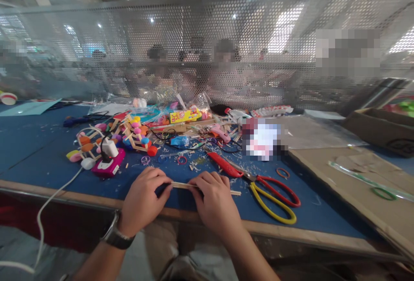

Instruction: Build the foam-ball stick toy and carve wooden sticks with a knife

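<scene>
Thin wooden sticks [181,185] lie side by side between my hands, just above the blue tabletop near its front edge. My left hand [147,197] pinches their left end between thumb and fingers. Farther along, my right hand [213,199] grips the same sticks, and their right ends poke out past its fingers. Just right of that hand rest open scissors [274,199] with one red and one yellow handle loop. A red-handled cutter [224,164] lies against the scissors' blades. How many sticks there are I cannot tell exactly.
A magenta power strip [109,164] with a white plug stands left of my hands. Behind it are colourful stick-and-ball models [137,136]. A pink glue gun [220,133] lies among scraps and cords. Cardboard [365,177] covers the right side; a perforated metal screen [194,26] rises behind.
</scene>
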`<state>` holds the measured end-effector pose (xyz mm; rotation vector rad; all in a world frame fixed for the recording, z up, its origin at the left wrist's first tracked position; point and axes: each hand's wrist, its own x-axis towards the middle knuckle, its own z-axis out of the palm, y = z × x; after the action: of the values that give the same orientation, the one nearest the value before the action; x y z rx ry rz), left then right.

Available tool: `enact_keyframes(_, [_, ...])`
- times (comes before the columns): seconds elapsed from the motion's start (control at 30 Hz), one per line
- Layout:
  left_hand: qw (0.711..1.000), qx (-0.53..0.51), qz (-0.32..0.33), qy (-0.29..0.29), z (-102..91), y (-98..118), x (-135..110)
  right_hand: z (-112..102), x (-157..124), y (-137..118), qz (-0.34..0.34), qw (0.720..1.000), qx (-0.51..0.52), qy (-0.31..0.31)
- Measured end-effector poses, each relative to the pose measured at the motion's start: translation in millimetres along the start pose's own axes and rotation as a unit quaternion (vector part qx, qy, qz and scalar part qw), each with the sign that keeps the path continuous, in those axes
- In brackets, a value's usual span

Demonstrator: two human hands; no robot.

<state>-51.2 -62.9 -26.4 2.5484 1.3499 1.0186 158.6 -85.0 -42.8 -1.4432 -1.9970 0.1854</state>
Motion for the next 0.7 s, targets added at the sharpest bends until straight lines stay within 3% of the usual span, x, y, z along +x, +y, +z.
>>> enact_keyframes(0.7, [1.0, 0.0, 0.003, 0.007, -0.3, 1.1, -0.6, -0.7, -1.4, 0.4, -0.002, 1.0, -0.003, 0.009])
